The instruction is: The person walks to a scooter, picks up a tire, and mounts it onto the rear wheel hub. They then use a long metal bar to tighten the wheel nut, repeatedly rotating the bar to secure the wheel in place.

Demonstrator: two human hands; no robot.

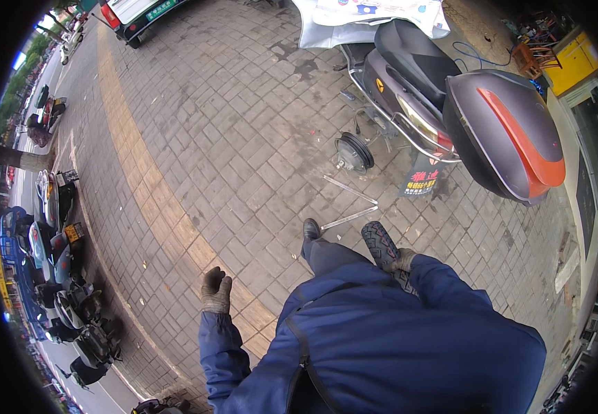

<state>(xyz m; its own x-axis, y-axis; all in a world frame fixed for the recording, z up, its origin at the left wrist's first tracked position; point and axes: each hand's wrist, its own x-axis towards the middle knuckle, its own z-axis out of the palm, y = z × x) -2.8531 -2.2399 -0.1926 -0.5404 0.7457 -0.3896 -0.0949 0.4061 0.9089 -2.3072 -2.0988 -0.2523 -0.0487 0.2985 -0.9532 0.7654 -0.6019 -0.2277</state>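
Note:
My right hand (404,260), in a grey-brown work glove, is closed around a black tire (379,243) with zigzag tread, held upright beside my right leg. Part of the tire is hidden by the hand and my blue jacket. Out to the left, my left hand (217,291) wears a matching glove; it hangs loosely curled, thumb apart from the fingers, with nothing visible in it. On the paving ahead lie two thin metal bars (351,189), their ends meeting in a V. Beyond them a wheel hub (353,152) without a tire rests near a scooter's rear.
The grey electric scooter (409,83) with a large rear box (495,131) stands ahead right, its mudflap (419,178) low behind. A white vehicle (140,17) is at the far left. Parked scooters (57,255) line the left curb. A wooden chair (530,61) stands by the shopfront.

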